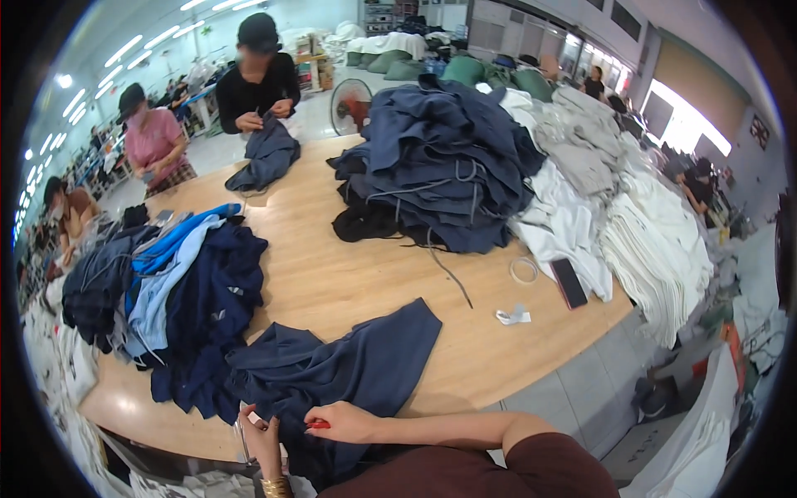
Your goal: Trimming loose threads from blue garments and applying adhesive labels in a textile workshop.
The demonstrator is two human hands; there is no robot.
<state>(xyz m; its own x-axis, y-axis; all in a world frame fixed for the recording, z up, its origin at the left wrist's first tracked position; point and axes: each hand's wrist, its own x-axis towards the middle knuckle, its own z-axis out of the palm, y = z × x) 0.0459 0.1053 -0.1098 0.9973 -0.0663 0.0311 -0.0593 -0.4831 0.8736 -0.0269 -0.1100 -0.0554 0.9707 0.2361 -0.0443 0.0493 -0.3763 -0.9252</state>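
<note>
Workroom's glowing under strip lights (pixel 161 38), and a pale wood-look table (pixel 299 249) is filling the middle. Right hand (pixel 347 422) is closing round a small red item (pixel 319 424), prob. a hand tool, only a bit showing; left hand (pixel 264 440) is curling its fingers by the cloth, thumb & tips close tog., but can't make out if they're pinching anything. Dark slate-blue garment (pixel 357 365) is lying spread at the table's near edge, its near part running down toward the wearer's body. Progress-wise: this one pc. is being worked on & prob. isn't finished; lots more are sitting in heaps L & R, tho which are done vs. left isn't clear. Fabric's looking smooth, matte & approx. mid-wt., w/ soft folds and a straight-cut far end. Mixed pile (pixel 216 274) just left is touching it, limp & crumpled, navy thru light & bright blue. Beyond, a big slate-blue heap (pixel 448 166) is rising in floppy layers, thin cords (pixel 455 280) trailing. Far right, a white folded stack (pixel 652 249) is lying neater, w/ a dark flat phone (pixel 569 282) and crinkled white scrap (pixel 515 315) nearby. Across the table, a co-worker (pixel 266 91) in black is holding another slate-blue pc. (pixel 266 153).
</note>
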